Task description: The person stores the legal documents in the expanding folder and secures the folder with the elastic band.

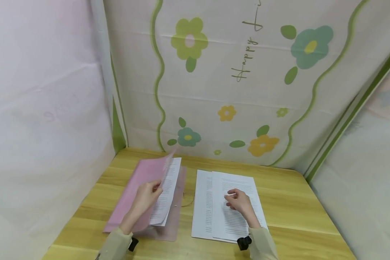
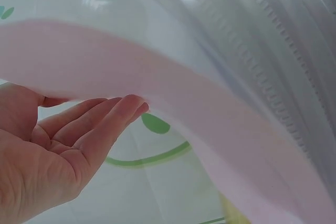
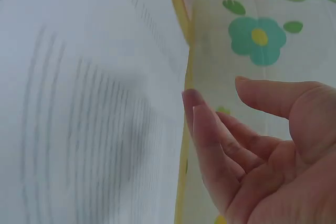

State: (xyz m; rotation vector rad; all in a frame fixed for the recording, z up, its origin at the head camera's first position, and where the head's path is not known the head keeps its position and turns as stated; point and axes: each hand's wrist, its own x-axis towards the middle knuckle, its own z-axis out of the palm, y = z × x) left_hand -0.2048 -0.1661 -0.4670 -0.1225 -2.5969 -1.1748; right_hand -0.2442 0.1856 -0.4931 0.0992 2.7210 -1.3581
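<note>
A pink document folder (image 1: 145,172) lies on the left of the table, its cover lifted partway. Printed sheets (image 1: 169,191) show inside, beneath the raised cover. My left hand (image 1: 146,196) pinches the free edge of that cover; in the left wrist view the pink cover (image 2: 105,64) bends in front of the fingertips and hides the thumb's tip. To the right lie two overlapping piles of printed paper (image 1: 237,182). Above them hovers my right hand (image 1: 240,202), empty, fingers loosely bent and the thumb (image 3: 273,95) apart from them.
A wooden table (image 1: 289,209) carries everything. A thin cord (image 1: 189,204) trails from the folder's right side toward the papers. Flower-printed fabric (image 1: 214,86) stands behind the table, and pale fabric walls (image 1: 45,119) close in both sides.
</note>
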